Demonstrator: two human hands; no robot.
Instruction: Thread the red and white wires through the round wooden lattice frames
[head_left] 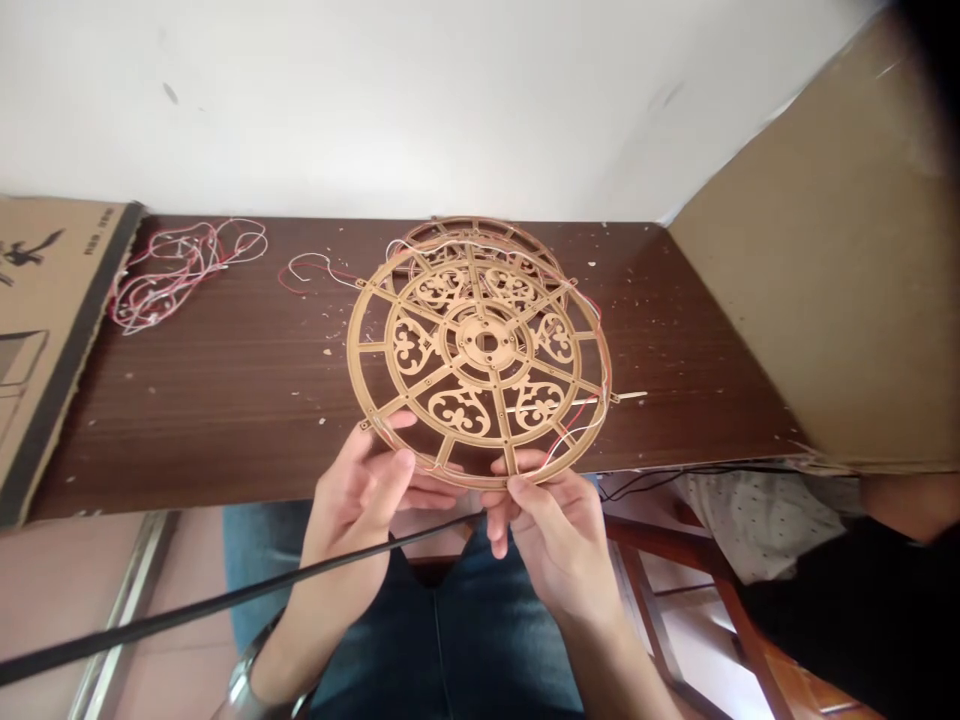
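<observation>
A round, gold-coloured openwork frame (487, 340) with scroll patterns is held tilted over the table's near edge. My left hand (356, 500) grips its lower left rim between thumb and fingers. At the bottom rim, right of centre, my right hand (555, 530) pinches it with the thumb on top. Red and white wires (600, 370) run along the rim, and a loose end (315, 265) lies out to the left on the table. Behind it a second similar round frame (476, 225) is partly hidden. Under the right side, a thin pale stick (634, 395) shows.
The dark brown table (247, 400) carries small white scraps. A tangle of red and white wire (180, 270) lies at the back left beside a cardboard box (45, 330). A large cardboard sheet (832, 260) stands at right. A black cable (187, 610) crosses in front of my left wrist.
</observation>
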